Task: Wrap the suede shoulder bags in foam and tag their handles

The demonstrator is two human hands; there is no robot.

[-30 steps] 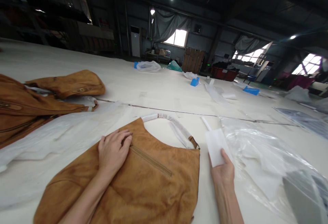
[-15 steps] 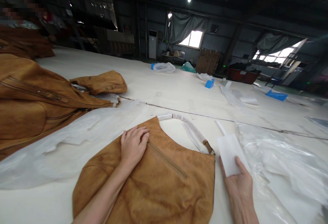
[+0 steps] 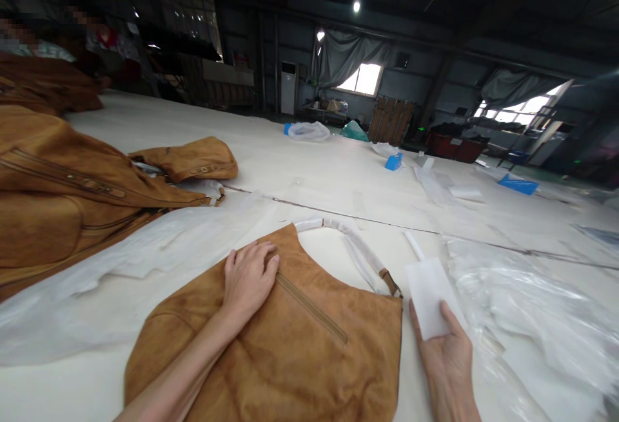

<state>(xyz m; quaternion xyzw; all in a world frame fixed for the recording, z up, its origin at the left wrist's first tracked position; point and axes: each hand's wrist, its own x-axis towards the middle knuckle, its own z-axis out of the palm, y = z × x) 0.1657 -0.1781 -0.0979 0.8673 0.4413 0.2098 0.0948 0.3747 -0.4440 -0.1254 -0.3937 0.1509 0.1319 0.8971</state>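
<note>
A tan-brown leather handbag (image 3: 319, 357) lies flat in front of me. A slanting zipper (image 3: 312, 306) runs across its front, and its strap (image 3: 360, 248) is wrapped in clear plastic. My left hand (image 3: 249, 277) rests palm down on the bag at the zipper's upper end, fingers loosely spread. To the right of the bag, my right hand (image 3: 442, 345) grips a small white rectangular sheet (image 3: 430, 296) between thumb and fingers, palm up. Just beyond that sheet lies a thin white strip (image 3: 413, 245).
More brown leather bags (image 3: 43, 196) are heaped at the left. Clear plastic bags (image 3: 527, 306) lie on the white table (image 3: 232, 129) at the right, with plastic sheeting (image 3: 120, 267) at left. Blue pieces (image 3: 518, 184) sit farther back. People (image 3: 106, 42) are at the far left.
The view has shifted slightly, so the handbag and both hands appear a little lower and farther left. Both hands keep the same hold and position on the bag and sheet.
</note>
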